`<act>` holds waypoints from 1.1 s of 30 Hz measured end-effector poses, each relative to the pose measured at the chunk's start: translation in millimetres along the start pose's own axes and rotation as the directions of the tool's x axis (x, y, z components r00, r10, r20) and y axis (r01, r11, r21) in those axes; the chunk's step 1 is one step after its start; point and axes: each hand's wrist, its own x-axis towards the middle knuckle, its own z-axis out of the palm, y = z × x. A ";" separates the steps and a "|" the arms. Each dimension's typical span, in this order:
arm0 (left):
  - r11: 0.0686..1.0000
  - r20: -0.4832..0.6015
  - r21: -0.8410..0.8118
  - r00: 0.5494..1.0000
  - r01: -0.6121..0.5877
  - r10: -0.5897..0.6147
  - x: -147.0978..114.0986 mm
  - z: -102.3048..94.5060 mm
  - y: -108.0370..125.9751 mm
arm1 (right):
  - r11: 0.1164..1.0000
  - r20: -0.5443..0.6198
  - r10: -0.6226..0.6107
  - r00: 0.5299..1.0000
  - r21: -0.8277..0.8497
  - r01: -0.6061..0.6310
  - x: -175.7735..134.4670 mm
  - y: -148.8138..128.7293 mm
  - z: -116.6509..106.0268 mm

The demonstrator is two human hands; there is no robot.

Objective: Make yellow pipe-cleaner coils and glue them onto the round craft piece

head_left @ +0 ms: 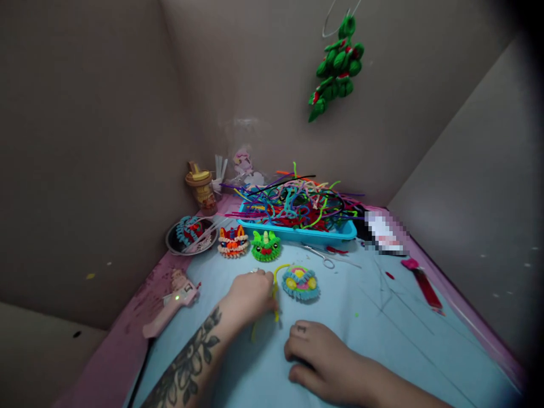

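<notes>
My left hand (253, 292) is closed on a fuzzy yellow pipe cleaner (276, 277). The upper end of that stem curves toward a round pipe-cleaner piece (301, 283) in blue, pink and yellow, lying flat on the cloth. Whether the two are joined I cannot tell. Below the fingers hangs another bit of yellow stem, blurred. My right hand (317, 357) rests on the cloth nearer to me, fingers loosely curled with a gap to the thumb and nothing visible in it. Beyond my left hand sit a green lion head (266, 247) and an orange one (233, 243).
A blue tray (297, 233) heaped with pipe cleaners stands at the back. Scissors (318, 254) lie before it. At left are a metal bowl (170, 245), a pink glue gun (172, 309) and a cup (202, 190). A red-handled tool (425, 286) lies right; a green ornament (340, 65) hangs above.
</notes>
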 end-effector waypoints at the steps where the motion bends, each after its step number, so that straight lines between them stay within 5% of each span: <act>1: 1.000 0.016 0.016 1.000 0.007 -0.007 2.3 7.2 3.9 | 1.000 -0.001 0.003 1.000 0.000 -0.003 -0.1 -0.2 -0.2; 5: 1.000 0.040 -0.009 0.999 0.022 -0.022 9.0 21.4 -4.7 | 1.000 -0.003 0.011 1.000 0.004 -0.011 0.5 -0.2 -0.7; 15: 0.987 0.012 0.007 0.987 0.158 -0.158 2.3 5.5 -33.4 | 1.000 -0.013 -0.015 1.000 0.003 0.015 2.0 5.0 0.1; 19: 0.966 -0.198 -0.051 0.946 0.253 -0.258 7.0 5.0 -28.8 | 0.998 -0.016 -0.057 0.998 -0.040 0.056 3.2 6.4 -1.2; 21: 0.974 -0.225 -0.134 0.951 0.184 -0.210 5.2 5.8 -20.5 | 0.996 -0.021 -0.067 0.998 -0.064 0.066 3.5 7.7 -1.2; 25: 0.972 0.001 -0.223 0.997 -0.078 0.080 -3.4 8.0 -2.9 | 0.993 -0.044 -0.071 0.997 -0.094 0.066 3.4 7.5 0.9; 27: 0.980 0.059 -0.179 0.994 -0.085 0.097 -5.0 9.1 1.9 | 0.993 -0.052 -0.071 0.996 -0.100 0.065 3.1 5.4 2.3; 30: 0.991 0.013 -0.131 1.000 -0.013 0.015 -2.3 9.1 0.6 | 0.993 -0.097 -0.108 0.989 -0.065 0.101 0.1 4.5 -2.3; 33: 0.980 -0.151 -0.198 0.988 0.003 -0.034 3.2 9.9 -7.5 | 0.997 -0.336 -0.061 0.940 0.031 0.076 -7.1 15.9 -20.6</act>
